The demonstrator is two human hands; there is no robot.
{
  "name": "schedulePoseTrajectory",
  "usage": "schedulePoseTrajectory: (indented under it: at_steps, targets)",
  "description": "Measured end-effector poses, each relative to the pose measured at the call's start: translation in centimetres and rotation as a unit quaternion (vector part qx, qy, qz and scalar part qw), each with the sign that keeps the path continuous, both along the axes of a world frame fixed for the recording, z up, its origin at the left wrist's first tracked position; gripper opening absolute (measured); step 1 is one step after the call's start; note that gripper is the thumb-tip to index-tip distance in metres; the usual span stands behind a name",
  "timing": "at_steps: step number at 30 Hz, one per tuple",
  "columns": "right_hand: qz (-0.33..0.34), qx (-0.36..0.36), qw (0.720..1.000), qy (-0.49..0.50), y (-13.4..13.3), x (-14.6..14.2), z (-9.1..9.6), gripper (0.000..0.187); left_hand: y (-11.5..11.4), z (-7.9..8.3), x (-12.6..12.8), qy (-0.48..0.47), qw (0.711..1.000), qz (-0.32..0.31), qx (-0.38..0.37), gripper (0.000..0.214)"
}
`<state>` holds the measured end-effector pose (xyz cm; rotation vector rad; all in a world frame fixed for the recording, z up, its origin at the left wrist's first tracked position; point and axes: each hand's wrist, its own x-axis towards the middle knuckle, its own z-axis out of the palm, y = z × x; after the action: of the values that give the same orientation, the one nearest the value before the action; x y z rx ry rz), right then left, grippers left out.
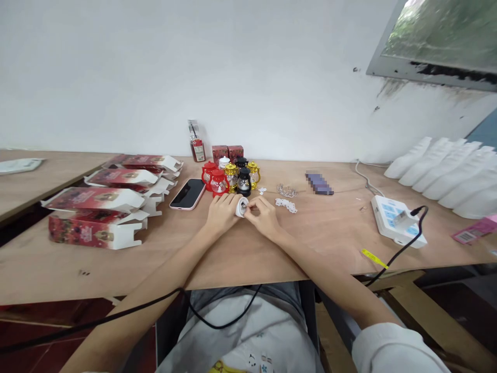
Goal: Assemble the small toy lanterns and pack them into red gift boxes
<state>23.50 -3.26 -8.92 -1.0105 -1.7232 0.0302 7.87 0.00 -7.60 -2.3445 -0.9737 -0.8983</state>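
My left hand is wrapped round a small white lantern that lies on its side on the wooden table. My right hand meets it from the right, its fingers pinched at the lantern's open end. Whatever those fingertips hold is too small to make out. Just beyond my hands stands a cluster of little lanterns: red, gold, black and white.
A phone lies face up left of the lanterns. Stacks of flat red and white boxes fill the left side. Small white parts lie to the right. A white power strip with a black cable sits far right, near white pouches.
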Motion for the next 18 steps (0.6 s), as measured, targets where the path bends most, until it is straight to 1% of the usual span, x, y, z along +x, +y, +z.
schedulePoseTrajectory:
  at_steps: [3,5,10,13,15,16,18]
  targets:
    - [0.008,-0.005,1.0,-0.016,0.0,0.0,0.0,0.007,0.1,0.0,0.0,-0.008,1.0,0.013,-0.022,0.026]
    - [0.018,-0.019,1.0,-0.007,-0.1,-0.1,0.1,0.006,0.1,0.0,0.0,-0.008,0.999,0.025,-0.042,0.025]
    - [0.054,-0.098,0.991,0.076,-0.3,-0.3,0.4,0.009,0.0,0.1,0.0,-0.005,0.997,0.033,-0.064,0.027]
    - [0.059,-0.123,0.984,0.115,-0.2,-0.2,0.4,0.012,0.0,0.2,0.0,-0.008,0.997,0.039,-0.066,0.027]
    - [0.062,-0.138,0.974,0.167,0.2,-0.1,0.2,0.011,0.1,0.2,-0.1,-0.012,0.997,0.046,-0.068,0.026]
    - [0.066,-0.152,0.965,0.203,0.4,0.0,0.1,0.01,0.2,0.2,-0.2,-0.014,0.996,0.049,-0.068,0.026]
    - [0.081,-0.2,0.936,0.28,0.8,0.0,0.0,0.01,0.4,0.3,-0.3,-0.018,0.996,0.055,-0.066,0.027]
